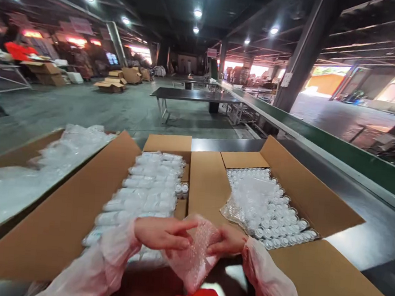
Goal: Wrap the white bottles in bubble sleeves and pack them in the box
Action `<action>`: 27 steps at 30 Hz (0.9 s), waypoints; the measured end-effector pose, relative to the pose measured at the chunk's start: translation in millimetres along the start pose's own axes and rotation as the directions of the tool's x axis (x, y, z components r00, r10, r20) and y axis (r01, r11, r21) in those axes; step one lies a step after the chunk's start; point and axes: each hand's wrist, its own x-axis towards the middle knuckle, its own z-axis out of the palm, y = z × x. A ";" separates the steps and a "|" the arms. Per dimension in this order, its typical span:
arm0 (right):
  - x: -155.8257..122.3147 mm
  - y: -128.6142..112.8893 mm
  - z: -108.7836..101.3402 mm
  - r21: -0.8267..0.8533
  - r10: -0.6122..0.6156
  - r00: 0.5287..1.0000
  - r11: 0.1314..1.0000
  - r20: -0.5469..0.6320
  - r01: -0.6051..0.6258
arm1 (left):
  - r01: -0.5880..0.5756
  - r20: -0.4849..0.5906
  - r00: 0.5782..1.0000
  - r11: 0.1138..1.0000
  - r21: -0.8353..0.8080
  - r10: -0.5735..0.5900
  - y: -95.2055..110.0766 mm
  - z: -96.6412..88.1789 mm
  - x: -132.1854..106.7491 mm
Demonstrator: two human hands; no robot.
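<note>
In front of my body, a clear bubble-wrap bag (198,253) hangs between my two hands, tilted, its lower tip near a red garment. My left hand (163,233) has its thumb and fingers around the bag's upper left side. On the other side, my right hand (228,240) pinches the bag's right edge. Whether something is inside the bag cannot be made out. Just beyond the left hand, rows of white wrapped cylinders (146,189) lie in an open carton. Past the right hand, another carton holds many upright white-capped containers (287,223), partly under a bubble-wrap sheet (250,197).
A third carton with clear plastic bags (70,156) stands at far left. Raised carton flaps (317,194) edge the work area. The cartons rest on a dark metal table (365,225) beside a green conveyor belt (322,132). Another table (195,95) stands farther off.
</note>
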 end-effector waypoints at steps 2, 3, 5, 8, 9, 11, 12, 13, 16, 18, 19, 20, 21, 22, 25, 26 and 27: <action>-3.0 14.7 3.3 0.022 0.012 0.992 1.000 -0.124 -0.009 | 0.028 0.118 0.993 0.997 -0.077 -0.018 24.6 -19.9 -15.5; -4.9 20.0 3.7 0.026 0.011 0.985 1.000 -0.173 -0.006 | -0.007 0.098 0.995 0.993 -0.117 0.018 32.6 -21.8 -20.5; -7.9 25.3 3.2 0.035 0.011 0.964 0.999 -0.266 -0.002 | -0.147 -0.049 0.989 0.976 -0.162 0.141 35.4 -7.0 -22.7; -8.9 19.6 3.0 0.018 0.023 0.921 1.000 -0.389 -0.017 | -0.209 0.025 0.975 0.953 -0.220 0.220 8.2 43.9 -10.0; -8.8 14.9 3.8 0.004 0.006 0.913 1.000 -0.409 -0.004 | -0.181 0.093 0.973 0.950 -0.253 0.210 -4.8 60.6 -4.3; -8.7 4.5 7.3 -0.032 -0.076 0.917 0.997 -0.392 0.069 | -0.174 0.123 0.969 0.948 -0.267 0.212 -28.0 83.5 5.1; -8.7 0.4 10.2 -0.044 -0.118 0.923 0.993 -0.367 0.110 | -0.178 0.109 0.971 0.948 -0.262 0.213 -36.3 88.3 7.6; -8.3 -2.2 13.9 -0.044 -0.138 0.927 0.990 -0.348 0.131 | -0.189 0.082 0.973 0.951 -0.245 0.214 -42.1 89.1 8.4; -5.0 1.8 28.7 0.131 0.035 0.923 0.991 -0.383 0.016 | -0.221 0.084 0.969 0.966 -0.132 0.233 -47.7 77.8 1.9; -1.5 10.2 38.2 0.338 0.238 0.895 0.935 -0.377 -0.106 | -0.253 0.152 0.955 0.967 -0.024 0.254 -47.9 70.3 -5.8; 0.1 13.7 41.4 0.406 0.292 0.889 0.904 -0.353 -0.136 | -0.272 0.180 0.948 0.962 0.022 0.264 -48.6 68.6 -9.2; 1.3 15.9 43.2 0.425 0.296 0.895 0.894 -0.333 -0.138 | -0.285 0.191 0.944 0.957 0.053 0.270 -49.9 68.1 -11.8; 2.1 16.3 43.5 0.403 0.255 0.913 0.908 -0.318 -0.113 | -0.290 0.171 0.946 0.955 0.061 0.277 -51.8 68.4 -13.4; 2.7 15.0 42.6 0.355 0.188 0.932 0.932 -0.310 -0.071 | -0.288 0.133 0.951 0.957 0.047 0.280 -54.0 68.8 -14.0; 6.0 6.6 37.1 0.194 0.008 0.948 0.979 -0.317 0.057 | -0.242 0.067 0.967 0.969 -0.055 0.245 -59.8 66.1 -11.6; 8.8 4.8 36.1 0.164 -0.010 0.939 0.984 -0.344 0.071 | -0.225 0.064 0.971 0.972 -0.062 0.229 -60.6 63.3 -10.3; 12.8 4.5 36.2 0.156 0.002 0.924 0.986 -0.382 0.063 | -0.235 0.067 0.969 0.971 -0.032 0.237 -60.9 59.7 -9.1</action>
